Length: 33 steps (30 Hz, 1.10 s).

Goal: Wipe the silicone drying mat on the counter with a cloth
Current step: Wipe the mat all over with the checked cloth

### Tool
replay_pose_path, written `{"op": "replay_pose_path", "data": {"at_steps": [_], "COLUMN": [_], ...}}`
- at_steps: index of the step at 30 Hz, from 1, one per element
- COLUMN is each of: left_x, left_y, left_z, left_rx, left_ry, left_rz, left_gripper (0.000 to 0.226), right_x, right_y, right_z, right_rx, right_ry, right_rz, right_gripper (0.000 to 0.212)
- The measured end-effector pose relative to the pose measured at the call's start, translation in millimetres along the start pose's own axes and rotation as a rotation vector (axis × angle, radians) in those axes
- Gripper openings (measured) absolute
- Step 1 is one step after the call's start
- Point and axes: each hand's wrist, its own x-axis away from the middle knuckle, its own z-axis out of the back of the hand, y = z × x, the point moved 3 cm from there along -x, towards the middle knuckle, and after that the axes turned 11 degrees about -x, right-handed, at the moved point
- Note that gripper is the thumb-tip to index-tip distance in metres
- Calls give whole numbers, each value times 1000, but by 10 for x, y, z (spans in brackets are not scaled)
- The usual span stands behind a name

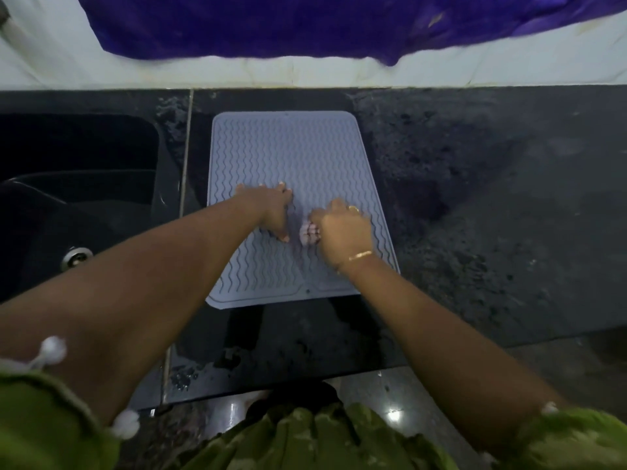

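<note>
left hand [271, 212] – flat on mat [288, 147] | right hand [343, 232] – grips cloth [309, 234]

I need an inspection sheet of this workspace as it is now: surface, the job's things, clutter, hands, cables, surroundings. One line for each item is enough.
Surface: dark stone counter, wet in patches, with droplets near its front edge.
Job's things: grey silicone drying mat lies flat on the counter; a small bunched cloth rests on it.
Clutter: nothing seen.
Hands: left hand presses on the mat with spread fingers; right hand grips the cloth against the mat.
Cables: nothing seen.
Surroundings: dark sink left of the mat, with a round metal fitting in it; purple fabric covers part of the pale wall behind the counter.
</note>
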Motion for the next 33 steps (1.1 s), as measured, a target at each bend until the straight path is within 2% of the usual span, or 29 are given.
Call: {"op": "replay_pose_path", "data": {"at_steps": [4,7,9,11,13,15,18,21,25,27,30,33], "left_x": [26,42,63,85,108,112,98,84,71,70,80,89], "left_y": [-17,5,26,44,73,95,92,78,86,90,101,100], "left_z": [-19,-79,-116,-119,-90,-74,-79,-94,-114,-106,-103,-92], "left_rx": [18,50,58,54,24,23,47,68,42,39,53,57], "left_ry": [-5,-3,3,9,7,-9,-23,-19,3,8,7,4], "left_rz": [1,-4,-17,-16,-6,6,11,-1,1,-1,6,15], "left_gripper": [110,110,111,110,110,111,111,111,112,113,114,114], "right_x": [646,920,909,684,335,33,-36,299,667,500,83,106], "right_y": [-65,-61,-46,52,162,244,210,74,49,53,141,64], "right_z": [-28,57,112,118,138,138,99,96,26,121,112,69], "right_rx": [75,-3,-59,-85,-66,-52,-6,16,7,-27,-63,-16], "right_ry": [7,-73,-170,-222,-122,-17,-57,-39,-61,-93,-76,12], "right_rz": [38,55,79,66,17,-33,-73,20,90,57,-23,-6], "right_gripper": [30,38,39,30,27,37,39,30,37,23,28,27]}}
